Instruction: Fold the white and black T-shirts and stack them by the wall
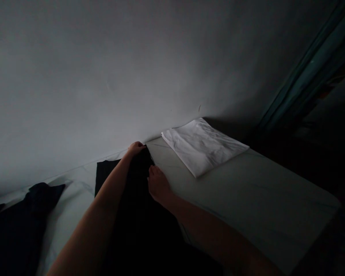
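Note:
A black piece of clothing point(140, 230) lies over the table, its far edge close to the wall; its exact kind is lost in the dark. At its far right corner my left hand point(136, 148) is closed, fingers pinching the fabric. Nearer to me, my right hand point(159, 186) rests on the garment's right edge with curled fingers that appear to hold the cloth. My forearms hide part of the fabric.
Right of the garment lies a folded white cloth point(205, 147) by the wall point(103, 76). A dark navy garment point(20, 230) is at the left. The pale marble-patterned table point(261, 199) ends at the right, and a teal curtain point(301, 73) hangs beyond.

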`<state>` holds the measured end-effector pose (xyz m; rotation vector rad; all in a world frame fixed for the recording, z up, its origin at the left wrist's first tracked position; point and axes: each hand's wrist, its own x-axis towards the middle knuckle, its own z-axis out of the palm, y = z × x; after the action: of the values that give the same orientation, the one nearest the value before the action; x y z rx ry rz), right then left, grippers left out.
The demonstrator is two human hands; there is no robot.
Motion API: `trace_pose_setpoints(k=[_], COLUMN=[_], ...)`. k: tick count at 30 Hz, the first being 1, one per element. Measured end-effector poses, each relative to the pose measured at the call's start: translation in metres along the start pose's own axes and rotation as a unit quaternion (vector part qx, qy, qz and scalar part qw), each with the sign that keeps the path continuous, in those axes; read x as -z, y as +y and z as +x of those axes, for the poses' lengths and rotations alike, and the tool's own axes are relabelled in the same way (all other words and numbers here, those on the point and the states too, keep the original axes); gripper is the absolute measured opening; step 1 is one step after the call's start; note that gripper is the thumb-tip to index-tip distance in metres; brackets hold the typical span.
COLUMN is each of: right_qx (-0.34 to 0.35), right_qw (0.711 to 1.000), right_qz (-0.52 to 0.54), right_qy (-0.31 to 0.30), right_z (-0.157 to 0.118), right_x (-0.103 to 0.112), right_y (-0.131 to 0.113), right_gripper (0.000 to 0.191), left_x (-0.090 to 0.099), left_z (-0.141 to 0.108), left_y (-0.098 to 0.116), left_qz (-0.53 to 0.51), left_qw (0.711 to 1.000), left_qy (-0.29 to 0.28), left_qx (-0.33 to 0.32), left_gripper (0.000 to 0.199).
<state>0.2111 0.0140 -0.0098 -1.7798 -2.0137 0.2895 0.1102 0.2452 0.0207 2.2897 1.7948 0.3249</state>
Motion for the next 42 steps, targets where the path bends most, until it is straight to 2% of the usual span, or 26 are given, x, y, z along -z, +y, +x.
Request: trace_pose_setpoints(k=[6,13,17,20,24,26,29,32,35,38,42], right_qx=[-0.02,-0.017,-0.008,0.002,0.016,0.029,0.052,0.076,0.066,0.044,0.03], right_qw=[1.0,1.0,1.0,1.0,0.999,0.998,0.998,0.997,0.996,0.996,0.995], right_qz=[-0.021,-0.024,-0.018,-0.017,-0.035,-0.042,-0.034,-0.022,-0.024,-0.034,-0.045], right_qy=[0.008,0.002,0.007,0.007,0.021,0.03,0.027,-0.012,-0.047,-0.064,-0.081], right_z=[-0.002,-0.002,-0.004,0.0,0.027,0.051,0.092,0.123,0.136,0.135,0.133], right_x=[0.004,0.005,0.003,0.003,0.008,0.01,0.007,-0.003,-0.016,-0.024,-0.023], right_y=[-0.002,-0.001,0.003,0.011,0.018,0.017,0.014,0.012,0.013,0.016,0.017], right_gripper=[0.057,0.059,0.059,0.053,0.043,0.039,0.045,0.052,0.052,0.056,0.059], left_x=[0.002,-0.009,0.012,0.04,0.063,0.064,0.056,0.046,0.04,0.038,0.036], left_z=[0.002,-0.019,-0.036,-0.055,-0.088,-0.101,-0.111,-0.115,-0.119,-0.127,-0.135], left_y=[-0.004,0.016,0.016,-0.005,-0.043,-0.053,-0.053,-0.046,-0.044,-0.05,-0.061], left_qz=[0.006,0.056,0.084,0.109,0.116,0.081,0.024,0.001,-0.018,-0.034,-0.033], left_qw=[1.0,0.998,0.994,0.989,0.986,0.988,0.988,0.99,0.992,0.994,0.996], left_qy=[0.017,0.033,0.075,0.076,-0.015,-0.057,-0.093,-0.091,-0.073,-0.055,-0.038], left_qx=[-0.014,-0.016,0.003,0.071,0.118,0.121,0.117,0.109,0.1,0.088,0.072], left_gripper=[0.021,0.024,0.029,0.033,0.04,0.045,0.045,0.027,0.005,0.021,0.016])
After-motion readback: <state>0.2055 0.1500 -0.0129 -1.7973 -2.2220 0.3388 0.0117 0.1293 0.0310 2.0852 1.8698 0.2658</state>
